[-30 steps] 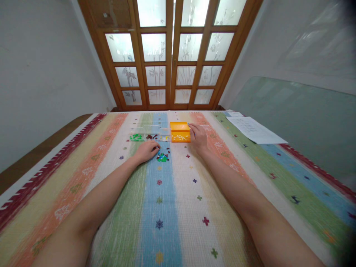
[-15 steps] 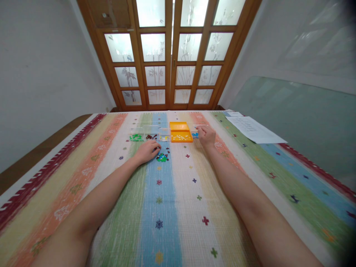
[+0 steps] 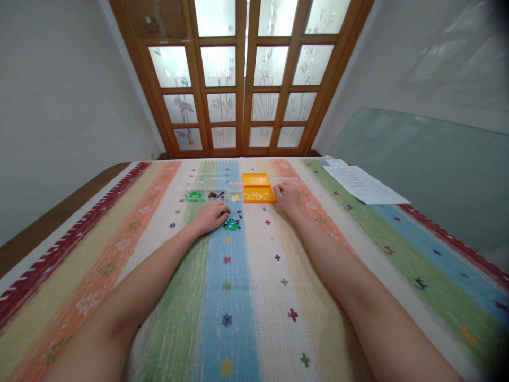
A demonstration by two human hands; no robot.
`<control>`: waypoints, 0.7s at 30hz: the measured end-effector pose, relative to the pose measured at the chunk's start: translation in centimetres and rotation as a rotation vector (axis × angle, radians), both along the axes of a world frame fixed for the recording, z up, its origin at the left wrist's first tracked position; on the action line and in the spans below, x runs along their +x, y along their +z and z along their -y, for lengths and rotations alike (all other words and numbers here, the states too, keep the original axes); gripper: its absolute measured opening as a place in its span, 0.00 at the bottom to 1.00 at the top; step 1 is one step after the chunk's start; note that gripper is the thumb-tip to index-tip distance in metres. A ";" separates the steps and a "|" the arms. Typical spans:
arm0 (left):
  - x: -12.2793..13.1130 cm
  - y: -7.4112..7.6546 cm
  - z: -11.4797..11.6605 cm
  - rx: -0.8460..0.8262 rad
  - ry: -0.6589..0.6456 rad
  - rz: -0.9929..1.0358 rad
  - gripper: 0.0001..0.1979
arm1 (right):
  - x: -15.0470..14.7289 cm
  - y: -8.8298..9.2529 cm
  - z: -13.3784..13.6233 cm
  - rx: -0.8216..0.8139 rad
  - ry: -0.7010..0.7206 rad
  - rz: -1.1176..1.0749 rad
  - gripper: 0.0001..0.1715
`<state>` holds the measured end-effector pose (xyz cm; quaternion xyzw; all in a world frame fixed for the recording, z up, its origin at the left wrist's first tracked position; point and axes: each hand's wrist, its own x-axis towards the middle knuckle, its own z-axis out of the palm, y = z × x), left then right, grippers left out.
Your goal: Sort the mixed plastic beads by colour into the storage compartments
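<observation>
My left hand [image 3: 212,216] rests on the cloth with loosely bent fingers and nothing visible in them. Just right of its fingertips lies a small mixed pile of green, blue and brown pieces [image 3: 231,225]. My right hand [image 3: 288,197] is over a clear box at the right of an open orange box [image 3: 259,187], and hides most of it. Its thumb and fingers are pinched together; what they hold, if anything, is too small to make out. White pieces [image 3: 258,196] lie in the orange box.
Left of the orange box stand clear boxes with green pieces [image 3: 194,196], brown pieces [image 3: 216,196] and yellow pieces [image 3: 235,197]. White paper sheets [image 3: 363,185] lie at the far right on the striped tablecloth [image 3: 274,297]. A glass panel [image 3: 429,159] leans beyond the right edge.
My right hand has moved left and slightly down, closer to the orange box, covering the blue pieces seen before. My left hand and the mixed pile look unmoved.
</observation>
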<state>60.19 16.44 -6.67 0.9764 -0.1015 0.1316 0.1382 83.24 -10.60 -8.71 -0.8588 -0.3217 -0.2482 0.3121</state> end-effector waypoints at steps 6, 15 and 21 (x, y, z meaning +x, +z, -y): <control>0.2 -0.2 0.0 -0.035 -0.012 0.003 0.11 | -5.2 0.7 -3.0 -0.130 0.343 0.039 0.14; 0.4 -0.9 -0.3 -0.056 -0.009 0.012 0.12 | -8.9 0.3 -5.0 -0.312 0.662 0.037 0.12; 0.3 -0.6 0.2 -0.058 -0.017 0.039 0.13 | -8.4 0.2 -5.0 -0.309 0.661 -0.005 0.10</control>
